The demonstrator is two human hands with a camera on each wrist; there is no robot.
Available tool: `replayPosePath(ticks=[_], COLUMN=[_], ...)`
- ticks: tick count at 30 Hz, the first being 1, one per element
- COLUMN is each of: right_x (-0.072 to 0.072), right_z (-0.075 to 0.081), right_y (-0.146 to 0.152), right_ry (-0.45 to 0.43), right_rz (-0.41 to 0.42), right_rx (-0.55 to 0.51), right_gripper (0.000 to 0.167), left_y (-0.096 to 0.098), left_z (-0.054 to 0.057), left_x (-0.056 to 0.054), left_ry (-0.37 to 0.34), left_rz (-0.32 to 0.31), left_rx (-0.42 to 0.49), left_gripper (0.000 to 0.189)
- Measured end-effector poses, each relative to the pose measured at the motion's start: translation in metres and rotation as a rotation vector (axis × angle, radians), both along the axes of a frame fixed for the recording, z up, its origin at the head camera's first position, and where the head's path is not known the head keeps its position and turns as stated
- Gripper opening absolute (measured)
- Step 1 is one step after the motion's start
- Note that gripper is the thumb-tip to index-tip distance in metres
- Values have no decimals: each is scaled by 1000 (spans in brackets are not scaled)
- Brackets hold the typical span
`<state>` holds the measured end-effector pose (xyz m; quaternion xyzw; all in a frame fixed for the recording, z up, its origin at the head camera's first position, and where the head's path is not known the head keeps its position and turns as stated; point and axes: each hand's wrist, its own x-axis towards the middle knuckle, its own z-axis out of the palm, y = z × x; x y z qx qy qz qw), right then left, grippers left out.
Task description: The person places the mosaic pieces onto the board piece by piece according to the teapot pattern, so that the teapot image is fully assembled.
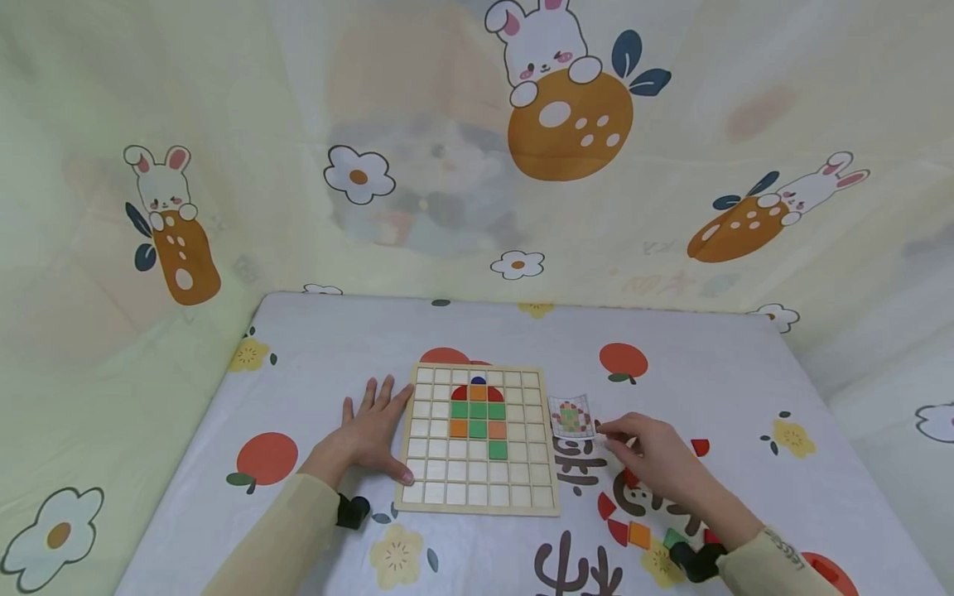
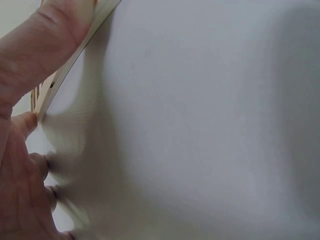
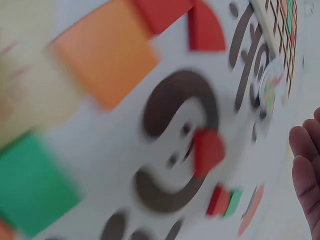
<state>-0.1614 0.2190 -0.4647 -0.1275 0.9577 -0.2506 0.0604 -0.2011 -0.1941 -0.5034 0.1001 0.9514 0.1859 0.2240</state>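
One gridded board (image 1: 477, 495) beside brown cloth lettering (image 1: 577, 479)

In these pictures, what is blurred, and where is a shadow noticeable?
Right wrist: the close orange square tile and green square tile are blurred; left wrist: soft shadow darkens the tablecloth beside the left hand; head: the gridded board looks fairly sharp.

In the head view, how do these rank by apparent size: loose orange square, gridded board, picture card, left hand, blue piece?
Largest to smallest:
1. gridded board
2. left hand
3. picture card
4. loose orange square
5. blue piece
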Motion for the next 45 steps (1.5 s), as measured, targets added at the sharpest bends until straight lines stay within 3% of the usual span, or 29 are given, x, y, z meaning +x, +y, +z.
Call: replayPosePath(ticks=[12,19,26,30,37,45], right_x=[24,48,73,83,87,88], right_z=[-5,-17,-30,-36,-43,-45], right_y=[63,82,87,86,81,74], right_ry=[-17,-163,-267,-300,-382,-363], right_rz=[-156,-225,-297,-278,-271,-285], right_rx=[47,33,13,19,55,109], right_gripper=[26,27,25,26,60,49], left_y=[1,2,3,3,2,3], left_z=[0,1,2,1,2,3], left_x=[0,0,0,0,0,0], left_ry=[-5,-7,-13,-14,-14,-12], left_rz=[0,3,7,6,5,3], left_rx=[-9,-10,-19,-24,-15,-10], left_gripper=[137,136,136,135,135,134])
